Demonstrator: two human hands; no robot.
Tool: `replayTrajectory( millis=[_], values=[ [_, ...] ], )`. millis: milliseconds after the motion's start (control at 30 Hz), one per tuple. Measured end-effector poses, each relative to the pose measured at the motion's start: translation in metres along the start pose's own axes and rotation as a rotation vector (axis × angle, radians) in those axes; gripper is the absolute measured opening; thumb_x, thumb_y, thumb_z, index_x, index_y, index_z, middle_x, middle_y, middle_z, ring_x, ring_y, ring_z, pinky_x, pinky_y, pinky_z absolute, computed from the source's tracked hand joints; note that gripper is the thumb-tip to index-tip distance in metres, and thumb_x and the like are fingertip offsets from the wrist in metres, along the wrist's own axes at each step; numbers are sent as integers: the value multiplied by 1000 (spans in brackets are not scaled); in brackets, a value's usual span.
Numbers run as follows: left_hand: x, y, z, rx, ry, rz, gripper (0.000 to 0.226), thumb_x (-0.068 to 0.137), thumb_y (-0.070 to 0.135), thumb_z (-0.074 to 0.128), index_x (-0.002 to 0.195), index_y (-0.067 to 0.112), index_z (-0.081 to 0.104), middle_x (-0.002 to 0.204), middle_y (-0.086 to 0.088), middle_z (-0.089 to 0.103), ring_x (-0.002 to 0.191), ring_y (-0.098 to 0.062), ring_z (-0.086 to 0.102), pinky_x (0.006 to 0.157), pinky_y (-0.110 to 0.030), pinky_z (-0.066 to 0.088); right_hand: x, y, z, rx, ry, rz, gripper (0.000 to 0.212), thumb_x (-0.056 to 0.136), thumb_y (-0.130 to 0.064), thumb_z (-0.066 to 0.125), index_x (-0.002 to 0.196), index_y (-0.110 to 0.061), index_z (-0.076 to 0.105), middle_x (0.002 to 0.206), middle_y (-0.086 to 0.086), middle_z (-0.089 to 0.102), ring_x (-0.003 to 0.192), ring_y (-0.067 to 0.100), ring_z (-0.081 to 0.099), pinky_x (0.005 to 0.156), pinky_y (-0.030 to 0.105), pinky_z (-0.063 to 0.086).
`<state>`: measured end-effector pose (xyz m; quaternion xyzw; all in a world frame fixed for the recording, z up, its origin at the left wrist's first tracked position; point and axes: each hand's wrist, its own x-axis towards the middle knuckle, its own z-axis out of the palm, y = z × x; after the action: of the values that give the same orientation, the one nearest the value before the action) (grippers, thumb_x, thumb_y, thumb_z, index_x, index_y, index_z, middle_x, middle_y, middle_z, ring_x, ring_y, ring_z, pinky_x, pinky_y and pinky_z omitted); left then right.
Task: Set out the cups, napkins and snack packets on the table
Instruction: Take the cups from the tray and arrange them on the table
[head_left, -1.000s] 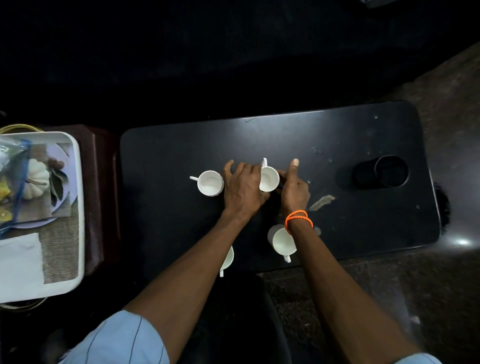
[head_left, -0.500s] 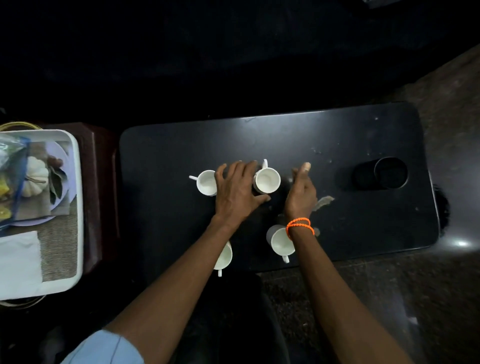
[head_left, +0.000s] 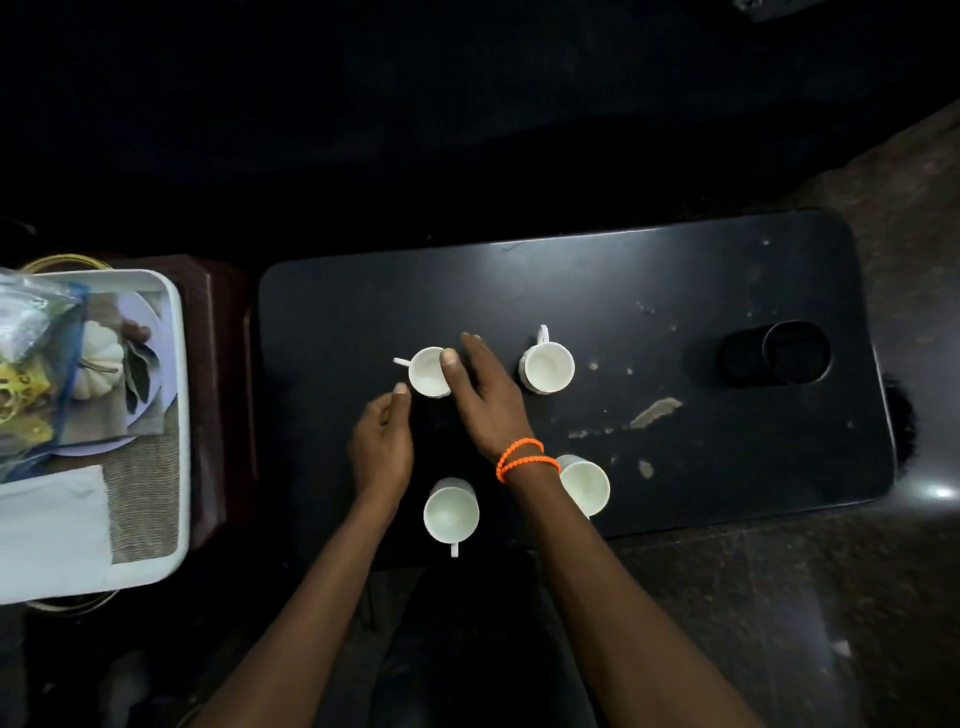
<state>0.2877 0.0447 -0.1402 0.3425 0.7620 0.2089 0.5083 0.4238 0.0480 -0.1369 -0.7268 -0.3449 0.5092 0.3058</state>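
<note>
Several white cups stand on the black table (head_left: 675, 280). My right hand (head_left: 488, 400), with orange bands on its wrist, reaches over to the far-left cup (head_left: 427, 373); its thumb lies on that cup's right rim and its fingers are spread. My left hand (head_left: 382, 441) is just below-left of the same cup, fingers apart, one fingertip at its side. The far-right cup (head_left: 548, 368), near-left cup (head_left: 451, 510) and near-right cup (head_left: 586, 484) stand free. A clear snack packet (head_left: 31, 364) and a white napkin (head_left: 49, 525) lie in the white tray (head_left: 179, 415) at the left.
The tray sits on a dark red stand (head_left: 218, 395) left of the table. A black round holder (head_left: 795, 353) sits at the table's right end. Pale scuffs (head_left: 654, 410) mark the tabletop. Stone floor lies to the right and front.
Both hands left the far-right cup and moved left to the far-left cup. The far-right cup now stands uncovered with its handle pointing away.
</note>
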Motion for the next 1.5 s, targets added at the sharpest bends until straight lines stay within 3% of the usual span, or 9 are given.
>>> replayTrajectory(
  millis=[100,233,400,467,567,700,933,1233,1500],
  values=[
    [-1,6,1,-15,-87,17,41,95,50,53,123,26,71,116,5,73,113,-22,68,104,-53,53,10,-7,6,-1,-38,41,76,92,-74,44,150,-26,48,157,-4,48,145,11,43,115,23,29],
    [7,17,1,-69,-128,44,32,92,28,63,123,26,72,113,13,77,107,-3,72,103,-40,57,14,-9,13,-51,-7,-16,55,97,-68,42,111,-23,70,112,0,71,109,18,64,100,42,51],
    [16,19,-1,-144,-113,23,53,89,-5,59,140,10,61,139,-6,67,124,-16,67,104,-30,54,18,-2,13,-70,45,64,52,101,-61,38,88,-20,67,102,4,67,107,24,56,92,37,42],
    [15,16,-3,-47,-71,20,53,86,1,59,138,11,63,137,-6,68,123,-18,67,106,-34,53,17,-2,14,-48,35,92,54,102,-62,35,88,-22,68,100,2,68,107,22,56,89,33,40],
    [9,10,-2,27,-134,37,53,77,16,56,126,29,73,116,14,78,105,-3,72,97,-32,58,14,-3,19,14,18,130,61,96,-72,34,86,-25,71,90,-8,73,96,18,67,85,35,49],
    [3,11,1,32,-164,44,53,83,15,57,126,44,71,114,23,77,110,0,71,100,-35,58,10,-1,22,160,37,245,66,85,-84,39,101,-33,78,103,-7,78,102,14,72,98,43,57],
    [12,15,-4,20,-123,45,49,87,16,63,132,36,70,125,14,76,119,-5,69,107,-39,55,8,-8,28,194,44,279,69,84,-86,36,103,-36,78,106,-6,78,107,16,72,104,42,54],
    [13,13,-5,10,-112,54,49,86,13,62,128,35,71,120,16,76,109,3,70,102,-32,57,7,-7,33,218,61,309,67,83,-84,38,101,-33,78,104,-5,78,105,18,72,101,45,56],
    [10,18,-8,40,-117,39,48,80,25,62,126,34,71,117,10,77,110,-12,71,100,-39,57,5,-4,34,208,62,313,58,83,-84,40,91,-41,78,96,-10,78,100,14,73,99,44,57]
  ],
)
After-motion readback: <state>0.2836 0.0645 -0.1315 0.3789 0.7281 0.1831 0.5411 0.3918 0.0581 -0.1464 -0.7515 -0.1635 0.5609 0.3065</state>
